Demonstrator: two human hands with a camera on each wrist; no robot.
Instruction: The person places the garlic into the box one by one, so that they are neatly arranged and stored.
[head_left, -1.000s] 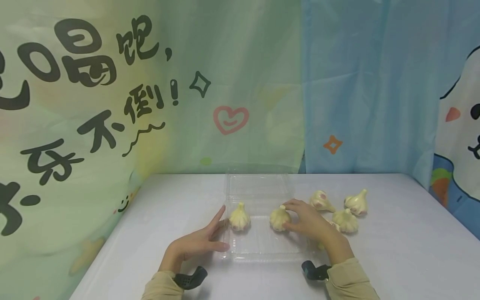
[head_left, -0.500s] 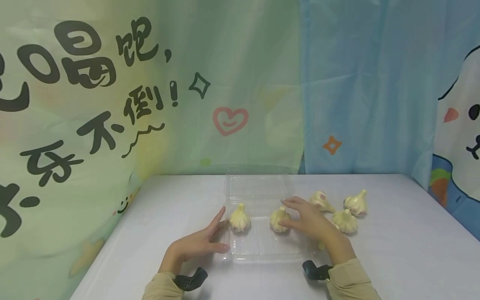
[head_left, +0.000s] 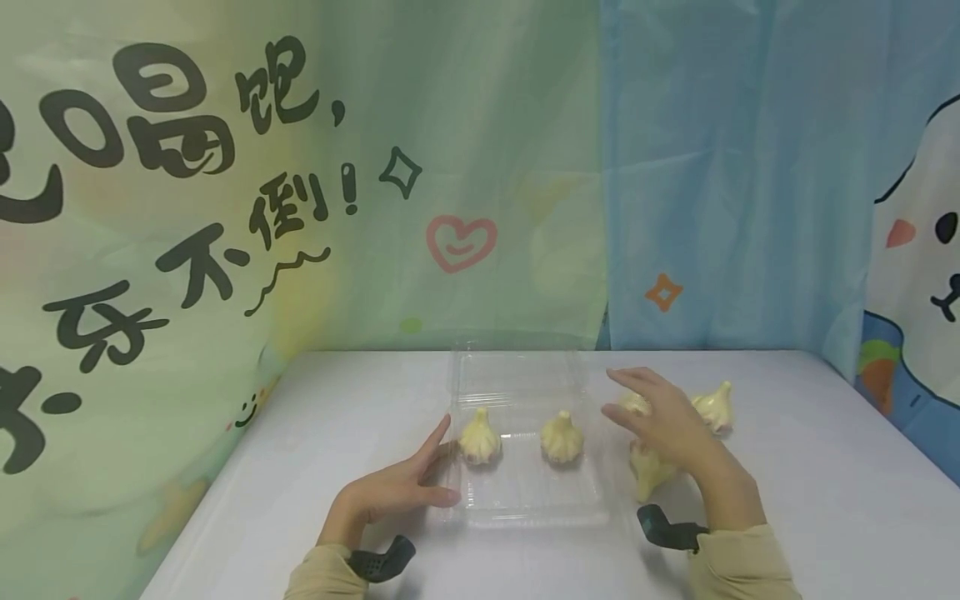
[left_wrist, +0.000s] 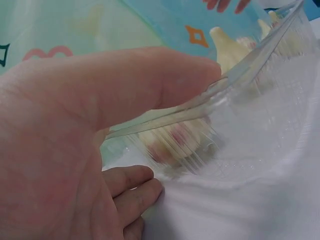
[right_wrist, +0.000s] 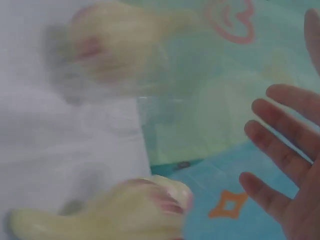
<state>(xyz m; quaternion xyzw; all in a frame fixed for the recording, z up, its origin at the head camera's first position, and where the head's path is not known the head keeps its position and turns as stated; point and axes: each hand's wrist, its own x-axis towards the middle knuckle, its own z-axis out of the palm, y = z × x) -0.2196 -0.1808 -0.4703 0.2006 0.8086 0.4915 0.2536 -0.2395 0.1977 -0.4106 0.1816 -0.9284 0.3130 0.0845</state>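
In the head view, two garlic bulbs stand apart inside a clear plastic box, the left bulb (head_left: 480,437) and the right bulb (head_left: 562,438). My left hand (head_left: 397,490) rests against the left side of the box (head_left: 532,497), fingers extended. In the left wrist view its thumb (left_wrist: 165,75) lies along the clear rim, with the other fingers outside the wall. My right hand (head_left: 667,421) hovers right of the box over loose garlic, fingers spread and holding nothing. Partly under it lies one garlic bulb (head_left: 649,472); another bulb (head_left: 636,403) is mostly hidden behind the fingers.
Further right on the white table (head_left: 810,500) sits another garlic bulb (head_left: 715,408). The box's clear lid (head_left: 517,368) stands raised at the back. A printed curtain (head_left: 517,125) hangs behind the table.
My right hand has let go of the right garlic bulb in the box and moved right, over the loose bulbs. The left hand has stayed in place.
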